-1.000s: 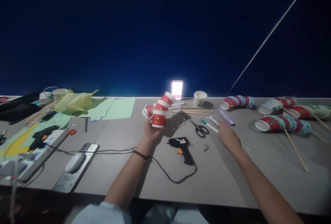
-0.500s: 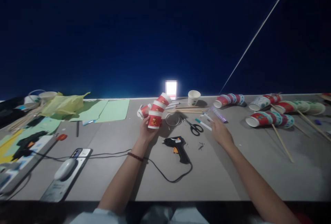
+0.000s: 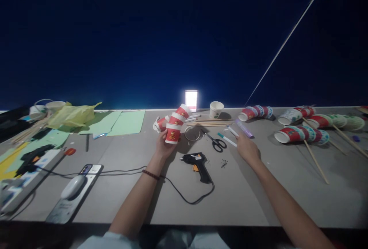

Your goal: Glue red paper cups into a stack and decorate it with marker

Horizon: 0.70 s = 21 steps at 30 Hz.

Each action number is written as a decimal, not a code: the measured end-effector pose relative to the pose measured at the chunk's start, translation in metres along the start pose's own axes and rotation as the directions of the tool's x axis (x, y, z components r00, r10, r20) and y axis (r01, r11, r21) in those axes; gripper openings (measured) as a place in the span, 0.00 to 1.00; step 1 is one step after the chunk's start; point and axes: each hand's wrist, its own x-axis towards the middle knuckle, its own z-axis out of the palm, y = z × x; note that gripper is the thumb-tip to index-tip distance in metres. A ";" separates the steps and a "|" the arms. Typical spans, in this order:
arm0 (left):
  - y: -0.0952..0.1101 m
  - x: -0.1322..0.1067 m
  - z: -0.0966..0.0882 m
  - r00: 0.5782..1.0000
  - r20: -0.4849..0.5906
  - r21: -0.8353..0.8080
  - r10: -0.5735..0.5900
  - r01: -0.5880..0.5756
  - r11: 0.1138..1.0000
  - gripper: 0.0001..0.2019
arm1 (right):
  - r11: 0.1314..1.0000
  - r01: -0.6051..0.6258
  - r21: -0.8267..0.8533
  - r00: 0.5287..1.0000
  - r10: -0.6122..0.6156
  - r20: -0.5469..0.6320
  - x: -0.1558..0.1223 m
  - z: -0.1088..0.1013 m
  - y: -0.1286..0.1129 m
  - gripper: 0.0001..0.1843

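While the left hand (image 3: 163, 146) closes its fingers around the lowest cup of a bent stack of red paper cups (image 3: 175, 124), held upright near the table's (image 3: 258, 199) far edge, a black glue gun (image 3: 198, 163) lies just right of that wrist. Past it lie scissors (image 3: 216, 142) and a white pen (image 3: 227, 140). The right hand (image 3: 246, 149) rests beside the pen, fingers loose and gripping nothing; whether they touch it cannot be told.
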 end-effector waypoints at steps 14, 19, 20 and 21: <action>0.000 0.000 0.001 1.000 0.022 0.046 0.002 -0.003 0.999 0.15 | 0.987 0.148 0.065 0.979 -0.136 -0.155 0.001 0.006 0.001 0.21; -0.001 -0.001 0.002 1.000 0.015 0.044 0.006 -0.007 0.999 0.15 | 0.983 0.171 0.067 0.966 -0.154 -0.209 0.007 0.012 0.008 0.21; -0.001 -0.002 0.002 1.000 0.016 0.045 0.008 -0.008 0.999 0.15 | 0.985 0.162 0.062 0.969 -0.147 -0.201 0.007 0.014 0.010 0.20; 0.000 -0.002 0.002 1.000 0.017 0.046 0.009 -0.010 0.999 0.16 | 0.987 0.149 0.055 0.972 -0.136 -0.190 0.007 0.015 0.012 0.19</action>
